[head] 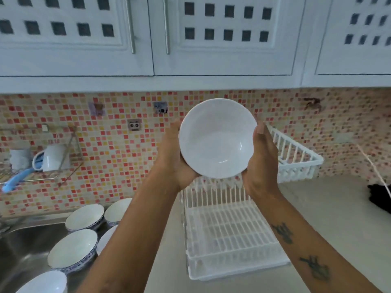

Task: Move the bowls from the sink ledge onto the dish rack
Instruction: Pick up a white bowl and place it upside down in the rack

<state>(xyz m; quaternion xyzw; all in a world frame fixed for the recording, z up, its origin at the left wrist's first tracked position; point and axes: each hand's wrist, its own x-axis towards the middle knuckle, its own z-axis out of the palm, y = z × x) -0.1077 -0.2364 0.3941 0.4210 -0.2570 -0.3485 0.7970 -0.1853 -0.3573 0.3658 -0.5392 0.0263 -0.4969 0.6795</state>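
A plain white bowl (216, 138) is held up in the air, tilted so its inside faces me, above the far end of the white dish rack (228, 235). My left hand (172, 157) cups its left side and my right hand (261, 161) grips its right rim. The rack stands empty on the counter below. On the sink ledge at lower left sit several white bowls with blue patterned outsides, such as the far bowl (84, 216), the middle bowl (73, 249) and the nearest bowl (44, 282); my left forearm hides parts of two others.
The steel sink (23, 250) lies at far left. A wall rack (31, 163) holds white cups and a blue-handled tool. White wall cabinets (222, 39) hang overhead. A black object (378, 197) lies on the beige counter (338, 218) at right.
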